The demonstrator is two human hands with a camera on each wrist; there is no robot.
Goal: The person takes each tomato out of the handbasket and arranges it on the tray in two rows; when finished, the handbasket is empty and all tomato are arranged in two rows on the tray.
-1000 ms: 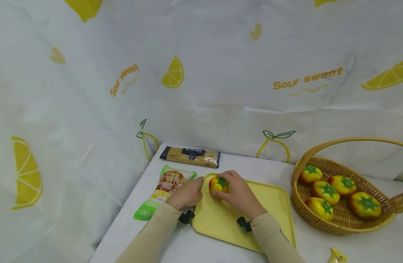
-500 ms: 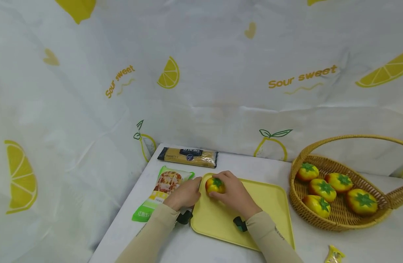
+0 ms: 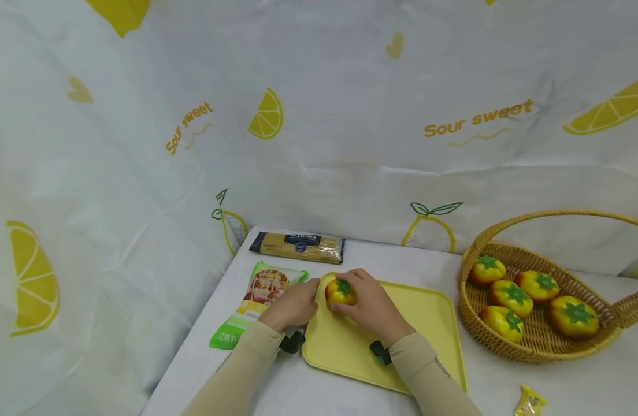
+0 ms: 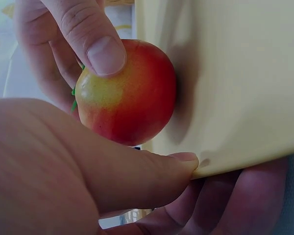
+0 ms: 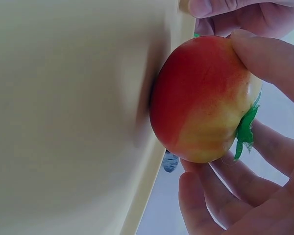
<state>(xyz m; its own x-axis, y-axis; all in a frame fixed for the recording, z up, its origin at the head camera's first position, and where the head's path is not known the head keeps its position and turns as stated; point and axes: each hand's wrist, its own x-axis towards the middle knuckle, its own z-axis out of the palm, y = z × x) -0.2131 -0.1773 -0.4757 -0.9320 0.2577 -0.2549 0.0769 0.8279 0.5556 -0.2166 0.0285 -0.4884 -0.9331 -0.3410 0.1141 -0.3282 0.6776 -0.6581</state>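
Only the view had drifted since a second earlier! The right hand had the red-yellow fruit in its grip at the far left of the yellow tray, whose edge the left hand pinched, seemingly for steadiness.

"What place is this?"
"Looks like a staged corner from my remote seat; I can't tell the room."
"What shows it?"
"Lemon-print sheeting beyond and left of the fingers, white table below them."
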